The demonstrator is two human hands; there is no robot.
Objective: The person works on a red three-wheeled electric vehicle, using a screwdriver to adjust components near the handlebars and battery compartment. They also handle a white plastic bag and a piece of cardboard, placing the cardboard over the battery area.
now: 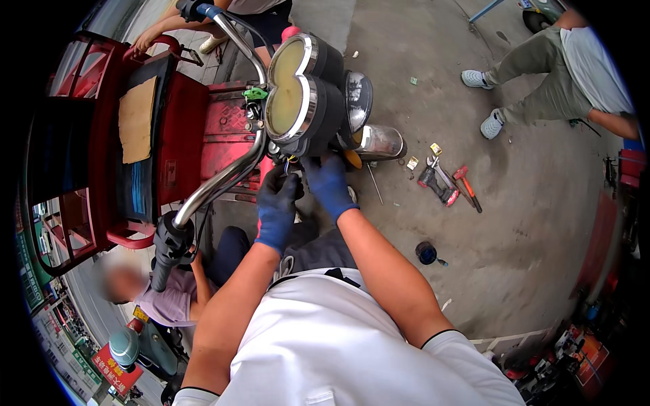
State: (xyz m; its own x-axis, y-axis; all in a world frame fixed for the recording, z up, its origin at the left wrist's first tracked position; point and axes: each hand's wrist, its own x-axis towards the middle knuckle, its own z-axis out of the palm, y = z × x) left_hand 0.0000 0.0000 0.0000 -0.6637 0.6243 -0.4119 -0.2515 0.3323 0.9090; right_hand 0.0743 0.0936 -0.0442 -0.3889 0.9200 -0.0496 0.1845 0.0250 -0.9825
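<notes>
The left hand [276, 211], fingers curled, meets thin wires [290, 161] under the gauges [288, 105]; I can't tell whether it grips. They look light, limp, best pinched gently. The right hand [330, 183] bends there too, fingertips hidden, hold unclear.

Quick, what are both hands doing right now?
Left hand: fingers bent at the wires, maybe pinching; can't tell for sure.
Right hand: close by the dials, fingertips hidden; can't tell.
</notes>
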